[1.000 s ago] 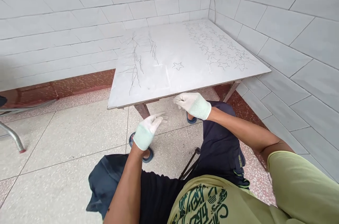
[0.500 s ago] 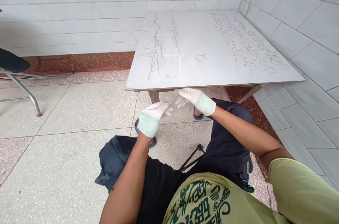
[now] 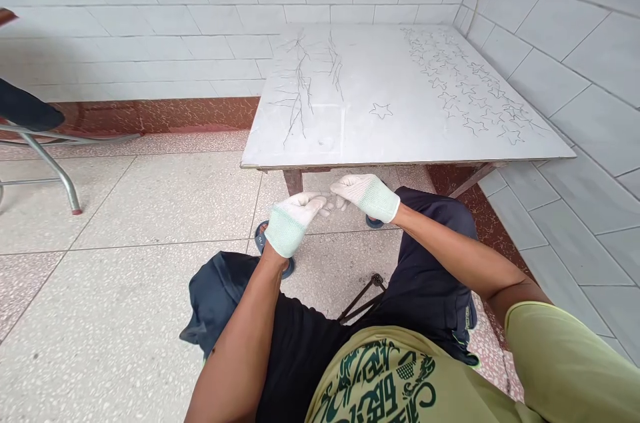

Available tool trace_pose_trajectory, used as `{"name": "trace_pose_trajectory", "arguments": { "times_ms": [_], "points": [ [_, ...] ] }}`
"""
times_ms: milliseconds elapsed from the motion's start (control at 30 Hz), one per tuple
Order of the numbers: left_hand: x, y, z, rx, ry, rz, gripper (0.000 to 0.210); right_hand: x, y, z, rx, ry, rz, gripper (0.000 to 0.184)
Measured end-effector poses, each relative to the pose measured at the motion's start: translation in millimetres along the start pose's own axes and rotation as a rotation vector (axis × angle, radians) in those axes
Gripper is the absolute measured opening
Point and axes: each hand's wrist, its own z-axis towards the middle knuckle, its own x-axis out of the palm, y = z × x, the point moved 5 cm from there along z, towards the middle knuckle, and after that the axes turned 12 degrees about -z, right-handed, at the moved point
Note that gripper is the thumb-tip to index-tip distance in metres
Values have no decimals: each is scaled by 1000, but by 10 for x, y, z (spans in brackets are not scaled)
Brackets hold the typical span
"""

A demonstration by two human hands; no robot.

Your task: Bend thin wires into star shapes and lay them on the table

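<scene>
My left hand (image 3: 295,213), in a white glove with a pale green cuff, is closed in a pinch in front of the table's near edge. Facing it from the right, my right hand (image 3: 363,193), gloved alike, pinches too. A thin wire (image 3: 327,194) shows faintly between the fingertips, which are nearly touching; its shape is too fine to make out. Beyond my hands, a single wire star (image 3: 381,110) lies on the white tabletop (image 3: 360,136). Many more wire stars (image 3: 467,87) spread over its right side. Long loose wires (image 3: 300,83) lie at the left.
Tiled walls stand behind the table and along its right side. A metal-legged chair (image 3: 53,166) is at the far left. Below my hands are my knees, sandalled feet and a dark folding stool frame (image 3: 363,296). A wooden table leg (image 3: 293,181) shows under the near edge.
My hands have come closer together, the right one moving slightly down and the left slightly up. The fingers of both hands look more tightly pinched. The camera view has shifted a little.
</scene>
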Motion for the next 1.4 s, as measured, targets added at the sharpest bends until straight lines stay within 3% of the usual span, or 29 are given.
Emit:
{"name": "trace_pose_trajectory", "arguments": {
  "times_ms": [333, 500, 733, 900, 1033, 1200, 1400],
  "points": [
    [-63, 97, 76, -43, 78, 153, 46, 5, -21, 43, 26, -114, 92, 32],
    [-107, -45, 90, 42, 59, 189, 45, 6, 76, 18, 21, -108, 59, 32],
    [-173, -359, -2, 242, -77, 295, 55, 32, 138, 39, -49, 62, -329, 46],
    [-65, -106, 77, 200, -5, 694, 48, 145, 99, 137, -113, 176, -596, 40],
    [-30, 45, 135, 163, 26, 820, 36, 236, 49, 222, -205, 241, -721, 34],
    [30, 92, 164, 128, 191, 1168, 37, 240, -60, 250, -168, 320, -662, 39],
    [89, 165, 185, 88, 283, 1289, 36, 252, -220, 209, 18, 435, -504, 40]
  ]
}}
